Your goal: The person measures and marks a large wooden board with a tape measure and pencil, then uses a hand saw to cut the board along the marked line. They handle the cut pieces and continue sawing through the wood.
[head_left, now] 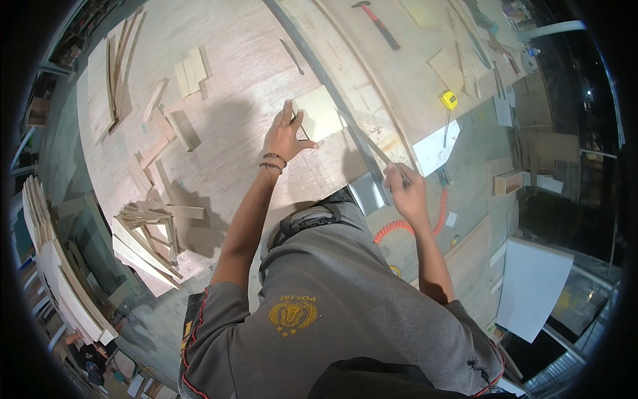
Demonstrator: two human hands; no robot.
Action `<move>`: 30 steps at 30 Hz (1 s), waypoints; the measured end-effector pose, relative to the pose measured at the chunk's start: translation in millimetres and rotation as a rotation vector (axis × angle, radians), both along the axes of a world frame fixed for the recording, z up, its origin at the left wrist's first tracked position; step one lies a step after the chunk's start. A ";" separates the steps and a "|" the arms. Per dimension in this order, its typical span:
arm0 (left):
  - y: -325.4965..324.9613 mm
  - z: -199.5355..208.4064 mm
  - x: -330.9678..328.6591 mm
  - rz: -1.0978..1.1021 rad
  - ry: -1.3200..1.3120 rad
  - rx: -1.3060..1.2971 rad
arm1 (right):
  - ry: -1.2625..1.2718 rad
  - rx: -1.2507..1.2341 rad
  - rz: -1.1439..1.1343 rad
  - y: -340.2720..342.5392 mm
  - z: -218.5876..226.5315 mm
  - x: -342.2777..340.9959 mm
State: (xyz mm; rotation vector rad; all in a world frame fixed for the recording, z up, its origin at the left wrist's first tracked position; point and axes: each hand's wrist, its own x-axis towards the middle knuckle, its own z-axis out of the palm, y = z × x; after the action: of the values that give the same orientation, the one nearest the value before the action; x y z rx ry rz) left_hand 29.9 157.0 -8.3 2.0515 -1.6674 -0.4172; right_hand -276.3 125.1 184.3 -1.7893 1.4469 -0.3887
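Note:
My left hand (287, 135) rests on the worktable with fingers and thumb spread against the left edge of a pale, square wooden piece (321, 114). A dark, thin line, perhaps a pencil or a gap, shows beside its fingers. To the right, my right hand (407, 189) is closed on the end of a long, narrow, blade-like tool (372, 141). The tool slants up and left, its far end at the right edge of the wooden piece. Its exact kind cannot be made out, and the fingers are slightly blurred.
Wood strips (191, 72) and a stack of thin frames (143, 233) lie on the table's left. A hammer (377, 25) and a yellow tape measure (448, 100) are at the right. A coiled orange hose (392, 230) hangs by my right arm. A long grey bar (302, 41) crosses the table.

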 end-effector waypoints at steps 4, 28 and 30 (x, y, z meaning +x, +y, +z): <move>-10.3 7.3 11.4 0.003 0.015 0.023 | 0.031 -0.015 0.009 -6.9 -0.4 12.5; -67.9 13.7 86.3 0.014 -0.028 0.187 | -0.037 -0.123 0.036 -46.6 -23.5 74.0; -71.6 17.6 90.2 0.019 -0.013 0.196 | -0.040 -0.103 0.017 -49.6 -25.9 78.0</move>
State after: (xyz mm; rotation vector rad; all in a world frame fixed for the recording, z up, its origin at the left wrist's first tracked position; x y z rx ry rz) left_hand 120.1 85.4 9.4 2.2115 -1.6705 -0.5831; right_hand -198.3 75.5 158.4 -1.8634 1.4048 -0.4954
